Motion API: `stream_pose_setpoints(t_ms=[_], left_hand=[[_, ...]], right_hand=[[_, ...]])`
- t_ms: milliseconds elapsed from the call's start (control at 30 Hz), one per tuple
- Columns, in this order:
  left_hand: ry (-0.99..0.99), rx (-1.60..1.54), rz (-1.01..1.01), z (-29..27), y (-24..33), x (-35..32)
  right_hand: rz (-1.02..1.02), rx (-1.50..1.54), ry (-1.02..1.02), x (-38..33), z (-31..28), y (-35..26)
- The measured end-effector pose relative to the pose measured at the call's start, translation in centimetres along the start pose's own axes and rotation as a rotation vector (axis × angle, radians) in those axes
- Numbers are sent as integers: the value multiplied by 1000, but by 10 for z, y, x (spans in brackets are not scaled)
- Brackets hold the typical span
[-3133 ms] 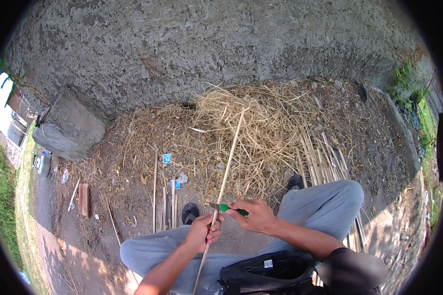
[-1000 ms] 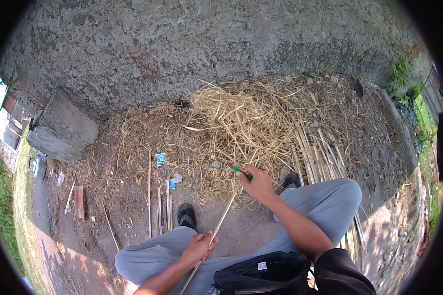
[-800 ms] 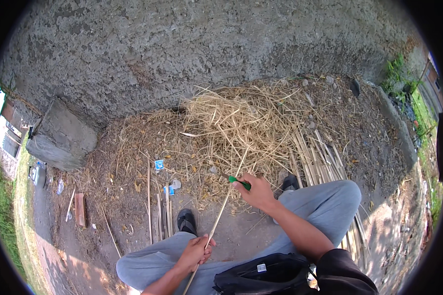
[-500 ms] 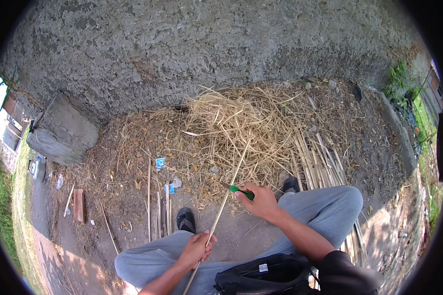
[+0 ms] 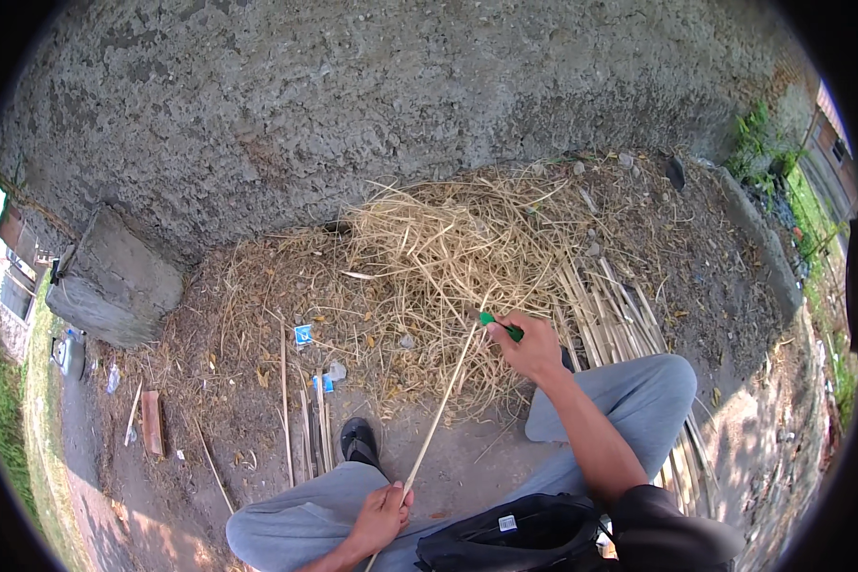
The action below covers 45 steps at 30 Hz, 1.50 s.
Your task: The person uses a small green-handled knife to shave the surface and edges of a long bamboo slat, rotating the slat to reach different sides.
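My left hand [image 5: 381, 518] is closed around the lower part of a long, thin bamboo strip [image 5: 440, 412]. The strip slants away from me, up and to the right, over the ground between my legs. In my right hand [image 5: 530, 347] is a knife [image 5: 489, 318] with a green handle. Its short blade lies at the far end of the strip; whether it touches cannot be made out. Beyond the knife spreads a heap of pale shavings [image 5: 448, 234].
Split bamboo strips [image 5: 605, 315] lie by my right knee, and more slats [image 5: 285, 410] to the left. A brick [image 5: 153, 422] and a concrete block [image 5: 119, 276] are farther left. A rough wall [image 5: 400, 86] stands behind the heap. A black bag [image 5: 505, 539] rests at my lap.
My right hand and the knife have moved away from me along the strip, toward its far end. My left hand, still gripping the strip, is slightly nearer to me.
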<state>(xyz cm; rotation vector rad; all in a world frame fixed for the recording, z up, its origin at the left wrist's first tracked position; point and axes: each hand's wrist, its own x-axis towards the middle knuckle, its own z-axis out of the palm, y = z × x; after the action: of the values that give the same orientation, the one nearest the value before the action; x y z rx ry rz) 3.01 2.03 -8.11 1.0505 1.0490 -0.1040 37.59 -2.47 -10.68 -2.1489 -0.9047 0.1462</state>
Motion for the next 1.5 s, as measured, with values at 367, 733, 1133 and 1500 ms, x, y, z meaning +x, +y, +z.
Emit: stream_pose_setpoints(t_ms=[367, 733, 1133, 1500], left_hand=[[-47, -140, -142, -22, -3, 15], [53, -5, 126, -2, 16, 24], [-49, -1, 195, -4, 25, 25], [-27, -52, 146, -8, 21, 26]], right_hand=[[220, 54, -42, 16, 14, 22], [-97, 310, -395, -79, 36, -51], [-269, 338, -414, -93, 44, -50], [-420, 230, -430, -101, 38, -61]])
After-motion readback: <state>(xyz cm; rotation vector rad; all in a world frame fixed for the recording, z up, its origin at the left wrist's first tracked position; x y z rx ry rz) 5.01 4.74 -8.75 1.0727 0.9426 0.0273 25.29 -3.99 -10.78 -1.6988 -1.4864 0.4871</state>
